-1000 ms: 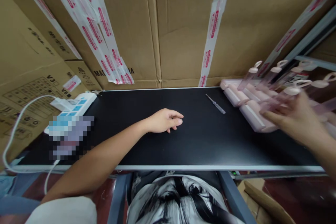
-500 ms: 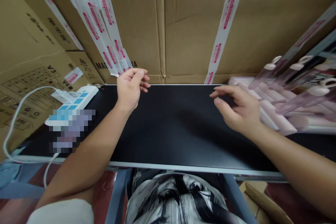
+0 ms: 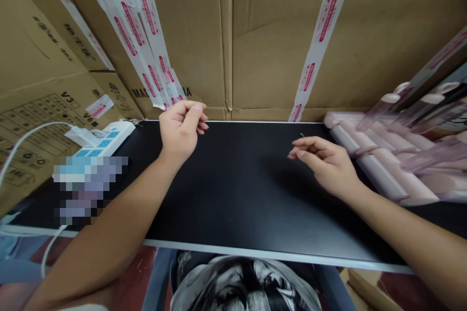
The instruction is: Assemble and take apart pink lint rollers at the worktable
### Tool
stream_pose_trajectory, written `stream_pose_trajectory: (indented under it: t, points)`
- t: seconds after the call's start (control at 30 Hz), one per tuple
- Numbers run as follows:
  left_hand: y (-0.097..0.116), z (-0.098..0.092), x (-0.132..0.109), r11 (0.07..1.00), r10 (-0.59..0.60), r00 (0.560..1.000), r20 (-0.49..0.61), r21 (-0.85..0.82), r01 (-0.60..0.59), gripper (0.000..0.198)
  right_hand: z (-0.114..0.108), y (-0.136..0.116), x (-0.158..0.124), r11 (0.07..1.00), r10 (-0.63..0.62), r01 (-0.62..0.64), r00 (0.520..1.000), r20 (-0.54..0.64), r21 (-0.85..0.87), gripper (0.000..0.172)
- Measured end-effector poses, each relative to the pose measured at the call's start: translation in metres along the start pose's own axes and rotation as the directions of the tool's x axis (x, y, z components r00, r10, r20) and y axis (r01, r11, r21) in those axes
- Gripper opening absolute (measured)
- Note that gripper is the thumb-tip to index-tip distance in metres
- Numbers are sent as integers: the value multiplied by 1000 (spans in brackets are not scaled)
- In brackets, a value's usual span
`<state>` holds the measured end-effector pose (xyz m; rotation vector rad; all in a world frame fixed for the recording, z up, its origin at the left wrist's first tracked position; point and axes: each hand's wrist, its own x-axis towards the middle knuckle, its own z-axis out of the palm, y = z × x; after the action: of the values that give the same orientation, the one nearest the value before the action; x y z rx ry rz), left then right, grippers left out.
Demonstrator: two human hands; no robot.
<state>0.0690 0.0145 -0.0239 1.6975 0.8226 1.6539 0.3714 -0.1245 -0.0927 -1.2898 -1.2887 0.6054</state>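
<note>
My left hand (image 3: pixel 179 129) is raised over the far left part of the black tabletop (image 3: pixel 226 189), its fingers curled and the thumb pressed against the index finger. Whatever it may hold is hidden. On the right, my right hand (image 3: pixel 324 163) hovers above the table with thumb and fingertips pinched together. A short, thin pin-like piece (image 3: pixel 302 135) sticks up at those fingertips; its kind is too small to make out. Beside this hand lies a stack of pale pink cylindrical items (image 3: pixel 386 155), some with clear stems and looped white tops.
A large taped cardboard box (image 3: pixel 270 43) stands along the table's back edge, another box (image 3: pixel 32 73) at left. A white and blue power strip (image 3: pixel 113 135) with a plugged-in white cable lies at left, near a pixelated object (image 3: pixel 87 194). Patterned black-and-white clothing shows below the table.
My right hand's thumb and index finger have come together from a wider spread. My left hand keeps nearly the same pose. The view has shifted slightly.
</note>
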Motion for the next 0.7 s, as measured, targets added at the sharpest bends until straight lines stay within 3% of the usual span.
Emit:
stream_pose_trajectory:
  t: [0.13, 0.2, 0.3, 0.37, 0.43, 0.5, 0.6, 0.7]
  points:
    - [-12, 3, -2, 989, -15, 995, 103, 150, -1, 32, 0, 4, -1, 999, -19, 22, 998, 67, -38, 21]
    - [-21, 6, -6, 948, -28, 968, 251, 312, -54, 43, 1, 9, -1, 994, -31, 43, 992, 123, -100, 28]
    - [-34, 14, -19, 799, -173, 836, 521, 570, -190, 69, 5, 16, -2, 932, -93, 172, 964, 248, -318, 50]
    - [-40, 20, -29, 681, -343, 720, 603, 688, -251, 84, 11, 18, -3, 827, -98, 269, 934, 343, -494, 69]
    - [-43, 26, -37, 595, -479, 627, 614, 753, -282, 93, 19, 17, -2, 711, -17, 303, 909, 416, -634, 84]
    - [-46, 29, -42, 542, -560, 566, 605, 784, -302, 97, 28, 14, 3, 628, 111, 292, 884, 454, -721, 91]
    - [-47, 31, -42, 513, -602, 532, 595, 799, -313, 101, 45, 10, 18, 559, 232, 291, 844, 484, -776, 95]
    - [-46, 30, -40, 505, -603, 536, 591, 803, -317, 100, 59, 11, 32, 544, 253, 311, 824, 506, -779, 94]
